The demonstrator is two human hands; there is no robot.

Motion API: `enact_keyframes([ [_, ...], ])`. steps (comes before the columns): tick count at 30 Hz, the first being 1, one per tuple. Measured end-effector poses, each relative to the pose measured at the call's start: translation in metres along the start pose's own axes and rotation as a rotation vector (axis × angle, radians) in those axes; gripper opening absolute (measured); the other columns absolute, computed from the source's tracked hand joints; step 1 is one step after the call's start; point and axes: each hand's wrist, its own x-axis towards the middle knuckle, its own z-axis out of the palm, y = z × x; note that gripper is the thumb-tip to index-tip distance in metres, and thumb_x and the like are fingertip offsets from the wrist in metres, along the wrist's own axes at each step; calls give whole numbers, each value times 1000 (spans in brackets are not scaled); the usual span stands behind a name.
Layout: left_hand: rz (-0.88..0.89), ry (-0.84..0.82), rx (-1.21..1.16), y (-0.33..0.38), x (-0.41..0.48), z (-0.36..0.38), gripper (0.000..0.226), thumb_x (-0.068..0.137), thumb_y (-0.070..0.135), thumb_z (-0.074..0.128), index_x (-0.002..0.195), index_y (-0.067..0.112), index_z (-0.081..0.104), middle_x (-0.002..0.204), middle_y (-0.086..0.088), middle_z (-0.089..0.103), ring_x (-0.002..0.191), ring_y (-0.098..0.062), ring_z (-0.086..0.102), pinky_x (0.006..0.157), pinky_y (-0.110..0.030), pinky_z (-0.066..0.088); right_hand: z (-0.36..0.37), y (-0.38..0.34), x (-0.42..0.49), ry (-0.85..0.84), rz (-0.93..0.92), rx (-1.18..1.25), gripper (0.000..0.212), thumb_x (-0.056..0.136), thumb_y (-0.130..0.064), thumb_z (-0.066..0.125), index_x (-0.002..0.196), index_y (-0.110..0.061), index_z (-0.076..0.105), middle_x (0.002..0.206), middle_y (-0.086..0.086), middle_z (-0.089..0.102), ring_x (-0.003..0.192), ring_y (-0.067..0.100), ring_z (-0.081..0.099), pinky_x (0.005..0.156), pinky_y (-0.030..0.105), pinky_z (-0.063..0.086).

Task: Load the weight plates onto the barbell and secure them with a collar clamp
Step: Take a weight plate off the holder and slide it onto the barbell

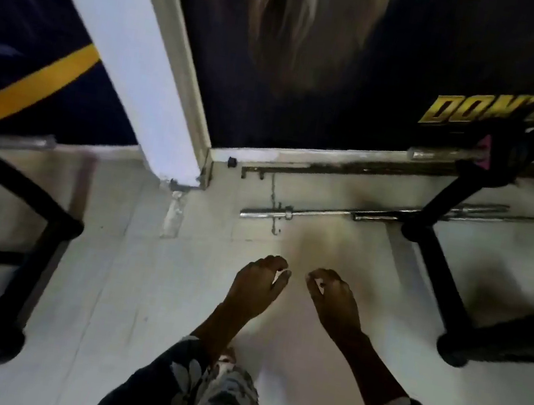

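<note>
Head view looks down on the pale floor point(148, 288), which fills most of the scene and meets a dark wall banner point(315, 53) bearing yellow lettering at the far edge. A white pillar point(116, 41) slants down to the floor at the left of the banner. A black rack point(446, 288) stands at the right and another black frame point(26, 253) at the left. On the right rack, raised off the floor, rests a barbell point(445, 157), its bare chrome sleeve pointing left; I can see no plates on that end. Other bars point(326, 216) lie flat on the floor near the wall, ahead of my hands. My left hand point(254, 287) and right hand point(334, 299) hang side by side above the bare floor, close together but apart, each grip loosely curled and empty, touching nothing. My sleeves are dark and patterned.
</note>
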Motion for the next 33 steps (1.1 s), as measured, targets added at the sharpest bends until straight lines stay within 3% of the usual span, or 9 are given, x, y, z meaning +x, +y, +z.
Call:
enact_keyframes([
  [4, 143, -59, -52, -28, 95, -21, 29, 97, 29, 46, 114, 10, 59, 109, -7, 67, 100, -22, 62, 85, -29, 47, -9, -19, 68, 94, 151, 57, 26, 95, -30, 48, 109, -13, 61, 118, 7, 63, 103, 21, 60, 89, 28, 45],
  [7, 264, -116, -87, -31, 169, -25, 29, 97, 28, 47, 115, 8, 59, 111, -9, 67, 103, -22, 62, 90, -32, 49, -25, -21, 116, 177, 251, 68, 25, 95, -32, 47, 107, -16, 62, 115, 2, 65, 101, 16, 61, 83, 20, 41],
  [11, 423, -193, -123, -23, 261, -10, 29, 96, 27, 49, 114, 7, 59, 111, -9, 67, 103, -20, 63, 89, -30, 50, -48, -5, 169, 337, 398, 116, 21, 94, -34, 47, 100, -21, 62, 110, -1, 66, 93, 16, 62, 74, 22, 41],
  [17, 554, -236, -208, 35, 391, 14, 25, 95, 25, 51, 112, 9, 60, 111, -8, 67, 102, -21, 62, 88, -32, 50, -98, 39, 260, 530, 502, 173, 20, 94, -27, 49, 101, -16, 63, 113, 2, 67, 90, 21, 65, 78, 33, 52],
  [25, 662, -351, -220, 111, 536, 52, 23, 95, 25, 52, 110, 11, 62, 107, -7, 69, 96, -21, 65, 82, -34, 54, -180, 96, 363, 666, 661, 226, 20, 93, -27, 51, 101, -14, 64, 114, 6, 66, 99, 25, 62, 82, 34, 50],
  [28, 634, -378, -261, 135, 588, 78, 23, 94, 30, 52, 108, 16, 63, 106, -4, 69, 93, -19, 65, 73, -27, 51, -210, 122, 389, 736, 703, 236, 20, 92, -27, 53, 101, -13, 64, 110, 7, 66, 98, 27, 61, 75, 27, 44],
  [31, 635, -409, -320, 162, 649, 124, 19, 93, 27, 53, 107, 18, 62, 104, -2, 69, 96, -19, 63, 76, -23, 43, -237, 165, 418, 831, 727, 242, 19, 91, -25, 53, 105, -13, 61, 109, 8, 65, 91, 23, 63, 72, 22, 44],
  [33, 639, -435, -388, 179, 691, 166, 18, 92, 23, 55, 109, 17, 61, 105, 0, 67, 100, -21, 62, 81, -24, 43, -249, 205, 442, 910, 755, 252, 22, 91, -26, 53, 110, -15, 57, 112, 6, 62, 83, 12, 58, 64, 5, 36],
])
